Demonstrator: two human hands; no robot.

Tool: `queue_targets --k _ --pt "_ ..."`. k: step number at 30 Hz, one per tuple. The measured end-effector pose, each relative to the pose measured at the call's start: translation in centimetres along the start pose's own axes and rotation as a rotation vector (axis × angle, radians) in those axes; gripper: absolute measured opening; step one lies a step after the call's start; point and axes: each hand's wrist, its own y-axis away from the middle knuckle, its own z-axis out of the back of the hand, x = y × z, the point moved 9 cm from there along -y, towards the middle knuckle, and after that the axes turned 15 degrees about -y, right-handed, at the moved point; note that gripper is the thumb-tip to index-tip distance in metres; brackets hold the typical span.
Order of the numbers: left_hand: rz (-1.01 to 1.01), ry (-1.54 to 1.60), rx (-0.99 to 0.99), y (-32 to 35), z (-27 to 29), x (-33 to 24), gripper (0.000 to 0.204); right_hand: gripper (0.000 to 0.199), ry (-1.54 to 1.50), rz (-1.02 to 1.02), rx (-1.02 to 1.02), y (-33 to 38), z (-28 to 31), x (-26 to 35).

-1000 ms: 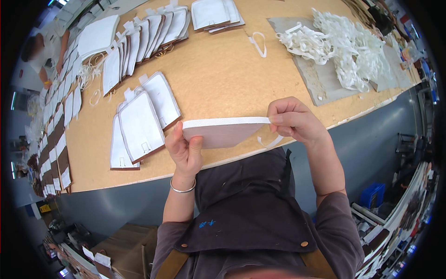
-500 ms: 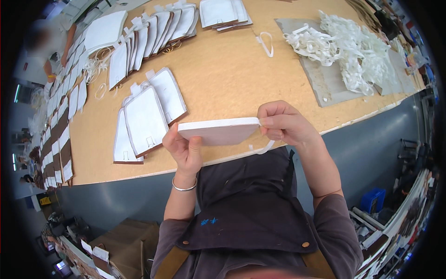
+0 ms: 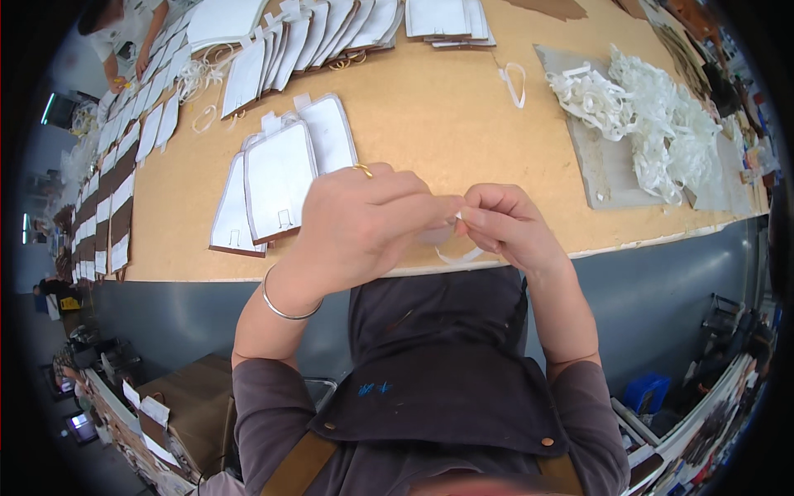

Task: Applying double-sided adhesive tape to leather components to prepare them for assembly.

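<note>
A narrow white fabric strip [image 3: 459, 259] is pinched by the right hand [image 3: 513, 229] above the flat tan tabletop [image 3: 434, 107]; the left hand's hold [image 3: 356, 223] cannot be told — strip adjustment seems underway, steady tension needed.

tape strip [image 3: 463, 259]: white | panels [image 3: 282, 178]: white, grey-bordered | table [image 3: 430, 107]: tan | board [image 3: 600, 165]: grey | bracelet [image 3: 285, 312]: silver | ring [image 3: 364, 170]: gold

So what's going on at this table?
Someone is working bare-handed at the edge of a tan table. The right hand pinches a narrow white strip, its loose length curling below. The left hand meets it at the fingertips, hiding much of the work. White panels lie to the left; a tangle of white strips sits on a grey board to the right.
</note>
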Motion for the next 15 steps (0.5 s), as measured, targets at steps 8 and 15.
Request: queue_targets --k 8,15 --pt "0.367 0.332 -0.412 8.4 3.8 8.7 0.019 0.017 0.187 -0.069 -0.074 -1.8 4.0 -3.4" --pt "0.468 0.387 -0.504 12.1 3.9 9.7 0.015 0.018 0.333 -0.038 -0.126 -3.6 3.0 -4.6"
